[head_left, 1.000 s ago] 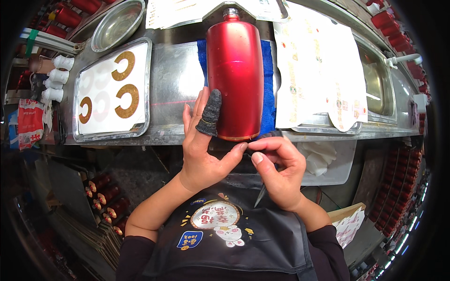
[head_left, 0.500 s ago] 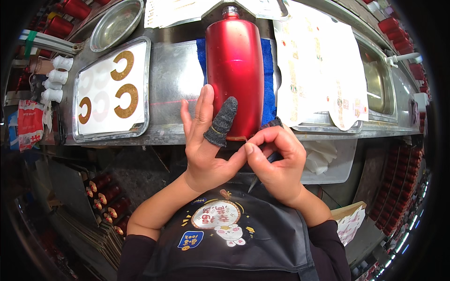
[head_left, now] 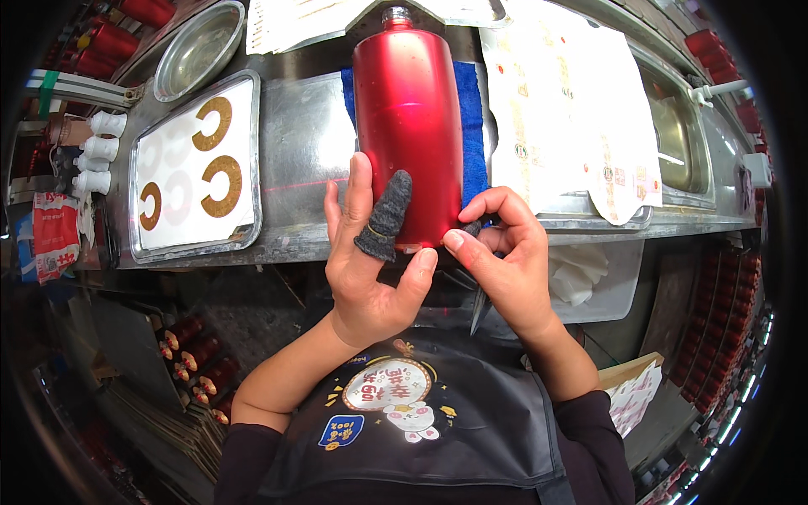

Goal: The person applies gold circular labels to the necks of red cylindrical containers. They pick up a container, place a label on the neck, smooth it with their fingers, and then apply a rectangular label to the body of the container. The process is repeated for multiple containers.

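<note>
A large glossy red bottle (head_left: 410, 126) lies on a blue cloth (head_left: 474, 126), its threaded neck pointing away and its base towards me at the bench edge. My left hand (head_left: 368, 269) rests against the lower left of the bottle with fingers spread. A grey fabric sleeve (head_left: 389, 215) covers its index finger, and the thumb sits by the base. At the base's right corner, my right hand (head_left: 513, 261) has its thumb pressed to the bottle edge. Dark pointed tweezers (head_left: 480, 310) hang from this hand, tip down. Its fingers are partly hidden.
Left on the metal bench is a tray (head_left: 256, 168) with gold C-shaped labels (head_left: 221, 187) on white backing. Behind it stands a round metal bowl (head_left: 202, 50). Printed label sheets (head_left: 547, 109) cover the right side, beside a sink (head_left: 677, 143). A translucent bin (head_left: 619, 278) is below.
My right thumb has shifted from beside the left thumb to the base's right corner, so the hands are farther apart. The tweezers' tip has swung rightward. The view has shifted slightly.
</note>
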The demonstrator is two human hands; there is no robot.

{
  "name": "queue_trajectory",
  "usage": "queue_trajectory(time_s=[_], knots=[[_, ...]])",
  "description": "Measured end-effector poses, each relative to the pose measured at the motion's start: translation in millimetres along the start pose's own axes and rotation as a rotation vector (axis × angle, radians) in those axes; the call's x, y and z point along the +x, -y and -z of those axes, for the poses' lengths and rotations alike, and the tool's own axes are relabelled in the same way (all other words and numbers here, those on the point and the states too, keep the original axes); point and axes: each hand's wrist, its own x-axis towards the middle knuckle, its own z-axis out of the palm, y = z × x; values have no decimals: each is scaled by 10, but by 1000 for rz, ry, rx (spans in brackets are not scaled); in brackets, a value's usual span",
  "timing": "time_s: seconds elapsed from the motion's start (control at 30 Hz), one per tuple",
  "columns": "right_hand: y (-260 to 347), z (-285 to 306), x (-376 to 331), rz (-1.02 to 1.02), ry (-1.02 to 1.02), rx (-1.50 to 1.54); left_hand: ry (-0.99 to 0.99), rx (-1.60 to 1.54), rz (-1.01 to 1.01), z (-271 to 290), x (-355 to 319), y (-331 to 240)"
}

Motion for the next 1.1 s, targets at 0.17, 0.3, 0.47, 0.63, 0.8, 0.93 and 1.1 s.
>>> queue_trajectory(time_s=[0.17, 0.3, 0.47, 0.63, 0.8, 0.93, 1.1], knots=[[18, -3, 15, -11, -3, -1, -10, -5, -7, -2, 5, 6], [20, -6, 17, -9, 0, 4, -16, -9, -12, -15, 6, 7], [2, -4, 17, 15, 11, 1, -19, -6, -8, -16, 10, 6], [-61, 21, 2, 43, 13, -2, -27, -9, -13, -21, 9, 19], [-18, 20, -5, 31, 27, -43, -35, -17, -6, -27, 4, 20], [0, 7, 3, 11, 19, -47, -37, -17, -16, -30, 2, 32], [16, 1, 8, -16, 15, -37, -50, -32, -18, -47, -2, 39]])
